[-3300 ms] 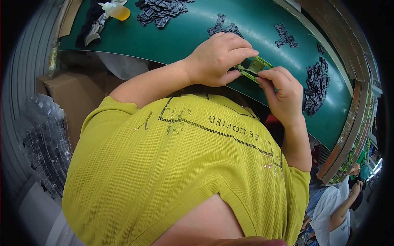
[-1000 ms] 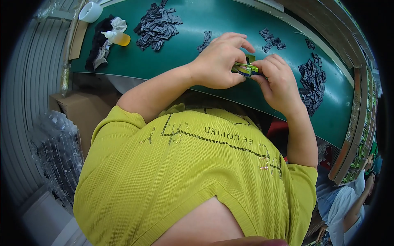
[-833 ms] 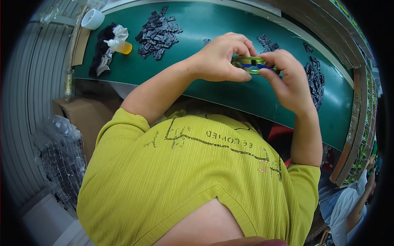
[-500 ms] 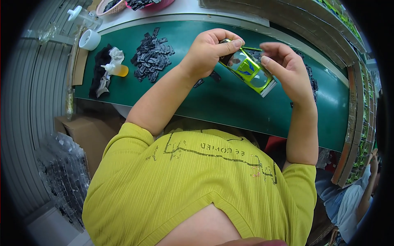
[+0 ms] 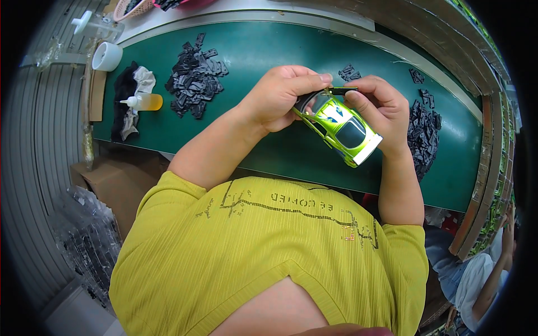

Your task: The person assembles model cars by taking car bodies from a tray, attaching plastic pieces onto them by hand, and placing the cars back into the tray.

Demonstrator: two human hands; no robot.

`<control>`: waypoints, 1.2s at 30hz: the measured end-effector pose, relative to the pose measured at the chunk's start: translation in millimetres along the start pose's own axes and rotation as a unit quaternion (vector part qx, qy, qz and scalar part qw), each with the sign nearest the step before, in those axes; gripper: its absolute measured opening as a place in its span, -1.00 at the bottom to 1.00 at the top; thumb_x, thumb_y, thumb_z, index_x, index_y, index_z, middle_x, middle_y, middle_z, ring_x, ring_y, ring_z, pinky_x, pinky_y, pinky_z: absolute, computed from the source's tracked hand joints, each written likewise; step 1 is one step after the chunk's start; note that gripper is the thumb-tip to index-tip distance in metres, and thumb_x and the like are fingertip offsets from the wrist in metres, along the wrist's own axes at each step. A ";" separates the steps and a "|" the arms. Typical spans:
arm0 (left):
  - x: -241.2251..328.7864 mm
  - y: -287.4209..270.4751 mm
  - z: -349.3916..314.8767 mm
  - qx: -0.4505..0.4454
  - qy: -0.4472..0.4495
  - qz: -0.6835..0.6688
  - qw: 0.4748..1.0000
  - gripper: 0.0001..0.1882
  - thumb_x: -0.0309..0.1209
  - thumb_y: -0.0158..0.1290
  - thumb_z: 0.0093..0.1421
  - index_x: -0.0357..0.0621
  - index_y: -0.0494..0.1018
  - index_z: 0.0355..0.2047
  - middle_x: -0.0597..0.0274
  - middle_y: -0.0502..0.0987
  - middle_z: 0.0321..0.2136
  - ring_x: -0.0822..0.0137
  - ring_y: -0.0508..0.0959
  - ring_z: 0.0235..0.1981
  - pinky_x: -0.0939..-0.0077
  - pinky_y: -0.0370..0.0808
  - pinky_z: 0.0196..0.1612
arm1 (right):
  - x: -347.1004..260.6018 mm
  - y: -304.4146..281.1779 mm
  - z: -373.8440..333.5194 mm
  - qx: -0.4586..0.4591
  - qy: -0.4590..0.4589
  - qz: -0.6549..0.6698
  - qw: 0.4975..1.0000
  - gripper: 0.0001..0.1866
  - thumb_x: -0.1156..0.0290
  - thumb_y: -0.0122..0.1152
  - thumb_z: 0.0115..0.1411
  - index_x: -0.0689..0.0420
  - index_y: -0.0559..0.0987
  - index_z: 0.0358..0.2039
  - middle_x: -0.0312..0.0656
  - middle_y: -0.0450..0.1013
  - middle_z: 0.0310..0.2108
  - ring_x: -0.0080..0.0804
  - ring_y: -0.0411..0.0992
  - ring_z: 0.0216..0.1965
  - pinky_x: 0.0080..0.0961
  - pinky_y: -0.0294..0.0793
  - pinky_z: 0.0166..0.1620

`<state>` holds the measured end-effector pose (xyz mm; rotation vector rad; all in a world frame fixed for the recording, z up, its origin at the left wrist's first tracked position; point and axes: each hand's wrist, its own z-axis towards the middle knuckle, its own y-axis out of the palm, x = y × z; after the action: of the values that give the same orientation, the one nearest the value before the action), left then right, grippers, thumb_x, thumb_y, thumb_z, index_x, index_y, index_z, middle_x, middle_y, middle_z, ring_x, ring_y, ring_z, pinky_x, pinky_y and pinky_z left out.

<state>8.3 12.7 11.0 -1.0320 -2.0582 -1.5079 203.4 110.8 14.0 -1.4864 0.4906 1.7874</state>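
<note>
A bright green toy car with blue markings on its roof and dark windows is held above the green tabletop. My left hand is closed round its dark front end, the thumb on top. Out from the car's far side sticks a thin dark piece, like an opened door. My right hand pinches the outer end of this piece between thumb and fingers. Whether the piece is joined to the car cannot be made out. A small group of black plastic parts lies just beyond the hands.
Black plastic parts form a pile on the left and another pile on the right. A bottle of amber liquid lies on cloths, near a white cup. Cardboard trays edge the right side, with another person beyond.
My right fingers have closed on the thin dark piece at the car's side. The car has tilted and come slightly nearer me, with its roof turned more toward view.
</note>
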 end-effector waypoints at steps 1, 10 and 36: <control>1.1 1.5 -1.1 0.017 0.012 0.014 1.000 -0.78 -0.36 0.06 0.36 -0.29 0.51 -0.34 0.32 0.47 -0.60 0.55 0.40 -0.62 0.65 0.40 -0.45 | -0.1 -0.1 1.1 -0.013 -0.021 -0.002 1.000 -0.89 0.56 0.33 0.17 0.28 0.65 -0.28 -0.24 0.54 -0.44 -0.56 0.50 -0.42 -0.66 0.45 -0.35; 5.8 13.7 -10.9 0.084 0.019 0.054 0.995 -0.78 -0.37 0.12 0.32 -0.36 0.55 -0.26 0.29 0.52 -0.56 0.58 0.41 -0.65 0.72 0.33 -0.59 | -0.8 -1.4 3.1 -0.039 -0.072 -0.047 0.996 -0.92 0.61 0.29 0.12 0.27 0.63 -0.33 -0.18 0.52 -0.46 -0.39 0.46 -0.44 -0.54 0.41 -0.34; 0.6 -0.7 1.2 0.126 0.092 -0.034 0.987 -0.74 -0.25 0.19 0.29 -0.16 0.45 -0.40 0.32 0.51 -0.58 0.47 0.50 -0.57 0.54 0.53 -0.36 | 16.7 -24.9 6.4 0.105 0.084 0.274 0.952 -0.90 0.49 0.21 0.29 0.20 0.53 -0.38 -0.29 0.48 -0.49 -0.58 0.42 -0.47 -0.65 0.41 -0.35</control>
<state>7.6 13.9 10.5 -0.7056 -2.1032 -1.2790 216.9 136.4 3.8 -1.4460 1.2406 1.9418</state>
